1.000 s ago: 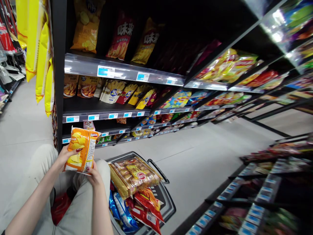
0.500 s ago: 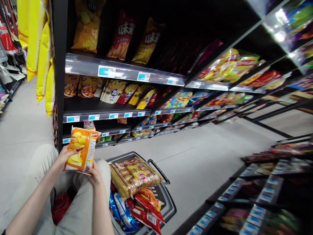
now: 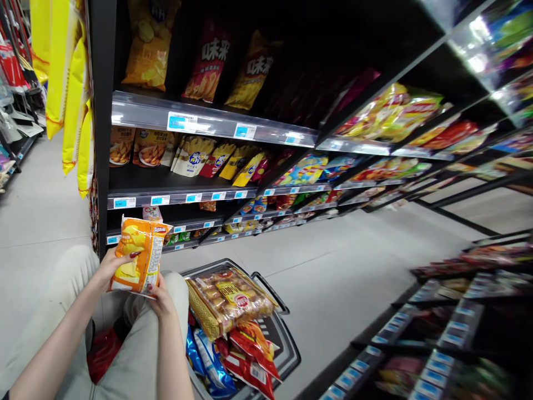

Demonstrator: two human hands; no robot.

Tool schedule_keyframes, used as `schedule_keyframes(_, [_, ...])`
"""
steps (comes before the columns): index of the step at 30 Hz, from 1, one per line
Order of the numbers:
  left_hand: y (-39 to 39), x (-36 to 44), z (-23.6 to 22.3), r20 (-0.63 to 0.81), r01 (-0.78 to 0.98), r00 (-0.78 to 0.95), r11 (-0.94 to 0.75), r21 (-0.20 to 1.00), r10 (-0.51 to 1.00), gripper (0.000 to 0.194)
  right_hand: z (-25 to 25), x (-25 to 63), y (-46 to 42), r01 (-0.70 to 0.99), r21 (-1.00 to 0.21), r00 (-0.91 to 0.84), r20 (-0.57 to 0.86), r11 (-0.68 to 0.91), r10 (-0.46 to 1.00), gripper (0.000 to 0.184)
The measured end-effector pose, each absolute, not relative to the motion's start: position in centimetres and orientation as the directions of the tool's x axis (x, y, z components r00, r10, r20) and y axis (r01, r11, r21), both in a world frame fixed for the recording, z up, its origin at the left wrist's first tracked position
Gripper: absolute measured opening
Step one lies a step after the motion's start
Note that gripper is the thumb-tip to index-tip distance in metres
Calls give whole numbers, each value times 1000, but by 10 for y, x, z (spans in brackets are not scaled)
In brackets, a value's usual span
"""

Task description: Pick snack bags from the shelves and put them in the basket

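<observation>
An orange bag of chips [image 3: 139,253] is held upright between my two hands, above my knees. My left hand [image 3: 111,265] grips its left edge, the thumb lying across the front. At the lower right corner my right hand [image 3: 161,297] is closed on the bag, thumb at its edge. To the right of my knee stands a grey shopping basket [image 3: 287,333]. A large clear pack of bread rolls [image 3: 233,297] lies on top in it, over red snack bags [image 3: 252,355] and a blue snack bag [image 3: 212,361].
Ahead, black shelves [image 3: 208,119] with price tags carry snack bags in several rows. Yellow bags [image 3: 69,94] hang at the shelf's left end. Another display rack [image 3: 437,339] stands at the lower right. Grey tiled floor [image 3: 316,250] runs between them.
</observation>
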State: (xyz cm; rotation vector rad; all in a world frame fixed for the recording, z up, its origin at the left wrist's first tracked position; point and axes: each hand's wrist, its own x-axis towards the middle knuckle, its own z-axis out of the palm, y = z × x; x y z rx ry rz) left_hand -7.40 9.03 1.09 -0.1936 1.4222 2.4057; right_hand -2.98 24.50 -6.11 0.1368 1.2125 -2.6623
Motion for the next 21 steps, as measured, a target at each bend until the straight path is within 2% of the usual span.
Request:
schedule_keyframes(8, [90,-74,12,-289,-361,-931,-455,814,222,47,-62,-30,245,230,-738,-973,-170,-635,-154,54])
schedule_keyframes(12, [91,-73,12,-299,-373,-927,-479,795,226,45,-61,-29,245,228,-737,-974,-172,-636,-150,59])
schedule_keyframes(17, [90,-73,9,-342,-403,-914,-566,719,216,45,-59,-30,248,193,-698,-980,-166,-690,-107,53])
schedule_keyframes(21, [88,-77,4,-401,-446,-888,-634,632,225,44,-57,-35,254,117,-637,-989,-147,-762,-29,57])
